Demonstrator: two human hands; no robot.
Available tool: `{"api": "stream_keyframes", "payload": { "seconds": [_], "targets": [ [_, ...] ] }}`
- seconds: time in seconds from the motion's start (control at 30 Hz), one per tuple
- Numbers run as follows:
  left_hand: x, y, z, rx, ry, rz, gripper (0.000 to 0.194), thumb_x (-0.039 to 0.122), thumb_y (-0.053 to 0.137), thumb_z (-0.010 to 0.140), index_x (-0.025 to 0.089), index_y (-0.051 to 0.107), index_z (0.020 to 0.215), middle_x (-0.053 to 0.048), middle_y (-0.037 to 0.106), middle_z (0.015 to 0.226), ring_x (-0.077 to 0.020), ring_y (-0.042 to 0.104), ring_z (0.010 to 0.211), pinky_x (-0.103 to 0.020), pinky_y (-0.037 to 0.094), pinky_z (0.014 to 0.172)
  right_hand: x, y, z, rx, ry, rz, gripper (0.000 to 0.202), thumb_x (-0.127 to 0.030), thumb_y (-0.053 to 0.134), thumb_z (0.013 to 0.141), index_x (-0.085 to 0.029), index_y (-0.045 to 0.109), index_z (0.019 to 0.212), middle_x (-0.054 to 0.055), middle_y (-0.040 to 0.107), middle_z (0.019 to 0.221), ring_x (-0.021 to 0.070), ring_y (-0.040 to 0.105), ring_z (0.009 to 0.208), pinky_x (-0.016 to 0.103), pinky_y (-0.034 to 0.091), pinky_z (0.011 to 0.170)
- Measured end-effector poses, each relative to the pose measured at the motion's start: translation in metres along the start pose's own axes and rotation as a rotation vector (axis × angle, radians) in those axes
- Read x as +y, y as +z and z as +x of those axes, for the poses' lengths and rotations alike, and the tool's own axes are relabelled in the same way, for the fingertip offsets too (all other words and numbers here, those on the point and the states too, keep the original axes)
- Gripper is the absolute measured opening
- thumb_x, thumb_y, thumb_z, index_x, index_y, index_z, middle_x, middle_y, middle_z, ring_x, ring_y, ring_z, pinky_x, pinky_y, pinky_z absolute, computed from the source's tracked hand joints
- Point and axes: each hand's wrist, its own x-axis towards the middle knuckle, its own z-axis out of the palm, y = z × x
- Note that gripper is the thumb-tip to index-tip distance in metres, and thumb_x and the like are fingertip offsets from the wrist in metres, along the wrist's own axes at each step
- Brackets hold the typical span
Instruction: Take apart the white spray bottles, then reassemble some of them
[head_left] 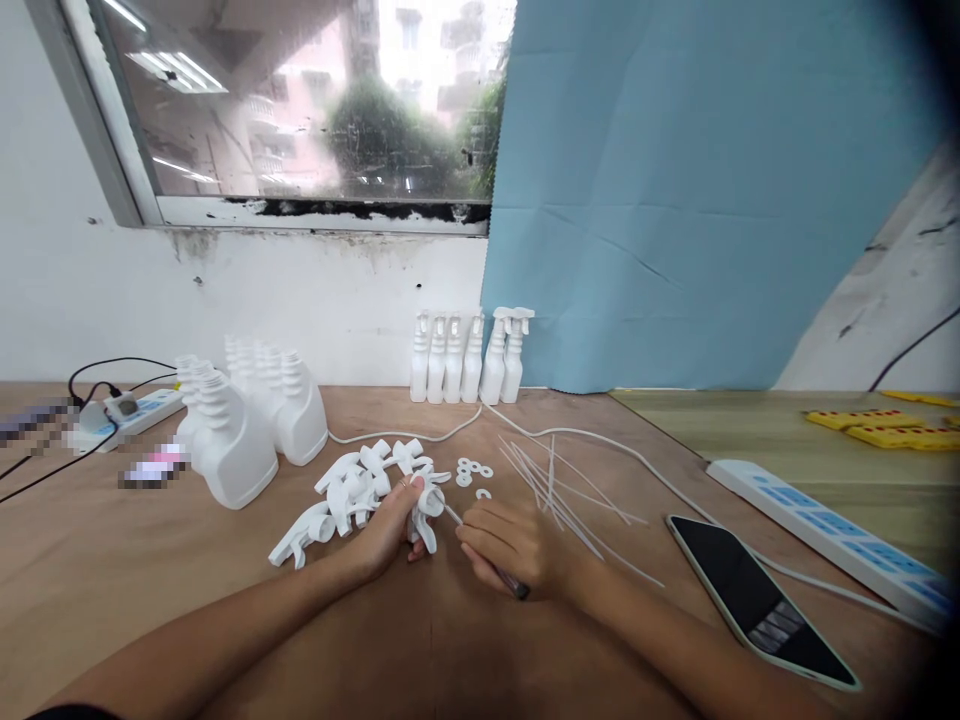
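Note:
My left hand (394, 522) is closed around a white spray trigger head (428, 502), its round collar turned toward my right hand. In my right hand (506, 545) is a thin tool with a dark handle end (516, 588); its slim shaft (453, 514) points at the collar. Whether the tip touches the collar is too small to tell. A pile of white trigger heads (351, 490) lies just left of and behind my left hand. Small white rings (465, 472) rest behind my hands, and thin white tubes (551, 485) are scattered behind my right hand.
White bottles without heads (244, 440) stand at the left, and several bottles with trigger heads (454, 365) stand by the wall. A phone (757, 595) and a power strip (825, 530) lie at the right. Another strip (139, 415) and cables are at the far left.

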Motion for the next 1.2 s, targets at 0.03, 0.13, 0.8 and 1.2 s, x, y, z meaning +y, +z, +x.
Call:
{"api": "stream_keyframes", "payload": {
  "seconds": [0.03, 0.13, 0.8, 1.2],
  "targets": [
    [0.001, 0.001, -0.001, -0.004, -0.001, 0.022, 0.046, 0.063, 0.042, 0.089, 0.018, 0.047, 0.08, 0.004, 0.049, 0.053, -0.008, 0.04, 0.036, -0.019, 0.029, 0.034, -0.001, -0.001, 0.001, -0.019, -0.004, -0.004, 0.019, -0.009, 0.043, 0.088, -0.018, 0.06, 0.084, 0.005, 0.062, 0.068, 0.0162, 0.057, 0.063, 0.028, 0.045, 0.056],
    [0.005, 0.003, -0.004, -0.021, -0.022, 0.086, 0.045, 0.064, 0.047, 0.087, 0.019, 0.046, 0.08, 0.006, 0.045, 0.052, -0.0067, 0.035, 0.036, -0.018, 0.025, 0.034, -0.004, -0.006, 0.005, -0.007, 0.035, 0.075, 0.02, -0.006, 0.042, 0.087, -0.017, 0.056, 0.077, 0.005, 0.059, 0.064, 0.0151, 0.051, 0.059, 0.027, 0.041, 0.053],
    [0.006, 0.0, 0.0, 0.037, -0.101, 0.075, 0.051, 0.07, 0.051, 0.078, 0.02, 0.046, 0.071, 0.006, 0.043, 0.045, -0.0076, 0.029, 0.033, -0.021, 0.017, 0.032, -0.001, -0.002, -0.005, 0.041, 0.549, 0.735, 0.037, -0.033, 0.037, 0.099, -0.016, 0.065, 0.082, 0.003, 0.06, 0.071, 0.0118, 0.057, 0.064, 0.023, 0.047, 0.06],
    [-0.002, -0.004, 0.004, 0.085, -0.041, -0.002, 0.049, 0.065, 0.054, 0.081, 0.016, 0.051, 0.072, 0.003, 0.047, 0.052, -0.0091, 0.037, 0.042, -0.021, 0.023, 0.041, 0.002, 0.011, -0.003, -0.007, -0.109, 0.06, 0.025, -0.014, 0.055, 0.084, -0.013, 0.059, 0.109, 0.018, 0.06, 0.125, 0.0242, 0.055, 0.116, 0.038, 0.05, 0.091]
  ]
}}
